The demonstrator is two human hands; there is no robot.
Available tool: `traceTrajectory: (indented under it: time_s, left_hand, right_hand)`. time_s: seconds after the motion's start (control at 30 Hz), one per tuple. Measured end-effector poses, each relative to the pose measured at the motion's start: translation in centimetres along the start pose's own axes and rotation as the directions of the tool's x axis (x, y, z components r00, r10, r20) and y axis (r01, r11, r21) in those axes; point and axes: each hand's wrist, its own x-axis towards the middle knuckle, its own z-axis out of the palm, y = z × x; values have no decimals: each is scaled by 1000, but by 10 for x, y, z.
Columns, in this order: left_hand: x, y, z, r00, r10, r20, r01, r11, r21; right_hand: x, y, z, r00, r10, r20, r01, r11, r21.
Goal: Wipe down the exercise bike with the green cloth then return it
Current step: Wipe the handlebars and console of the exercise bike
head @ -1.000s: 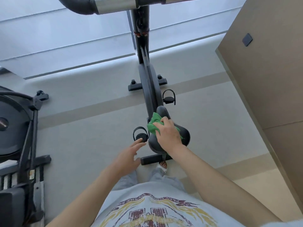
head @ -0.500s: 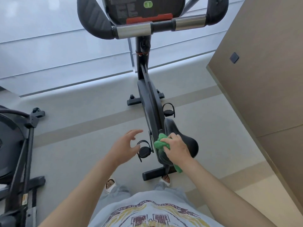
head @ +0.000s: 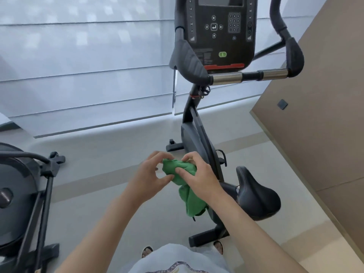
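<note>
Below the head camera, in front of the person's chest, both hands hold the green cloth [head: 181, 170] in the air. The right hand [head: 201, 177] grips the bunched top of the cloth with curled fingers, and the left hand [head: 148, 177] pinches its left edge between thumb and fingers. The hands are close together, with only the cloth between them. A loose end of the cloth hangs down under the right wrist. The exercise bike [head: 199, 138] stands on the pale floor [head: 110, 154] just behind the hands. Its black saddle [head: 256, 196] is to the right of the cloth and apart from it. Its console [head: 218, 30] and handlebar [head: 244, 75] are at the top. Another dark machine [head: 21, 190] stands at the left edge.
</note>
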Motion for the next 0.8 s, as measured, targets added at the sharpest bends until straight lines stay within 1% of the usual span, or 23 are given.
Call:
traceTrajectory:
  time_s: [0.17, 0.27, 0.33, 0.5, 0.63, 0.7, 0.8]
  left_hand:
    - [-6, -6, -52, 994, 90, -60, -90, 996, 7]
    - [-1, 0, -67, 982, 127, -141, -129, 992, -5]
    - [8, 7, -76, 971, 150, -187, -153, 988, 0]
    - [35, 31, -98, 940, 236, -246, -253, 966, -42]
    - [68, 50, -118, 907, 328, -265, -344, 939, -12]
    - [90, 60, -126, 892, 366, -264, -377, 926, 7]
    - [128, 77, -135, 878, 409, -248, -419, 908, 12]
  right_hand:
    - [10, -50, 26, 996, -92, -17, 92, 996, -5]
    - [17, -70, 28, 988, -151, -24, 150, 988, -39]
    - [22, -82, 26, 982, -188, -31, 188, 982, -14]
    - [43, -102, 14, 939, -331, -90, 330, 943, -26]
    - [66, -109, 2, 907, -398, -136, 405, 914, 20]
    - [80, -112, -4, 906, -396, -146, 411, 908, 86]
    - [106, -117, -16, 915, -378, -139, 403, 863, 305]
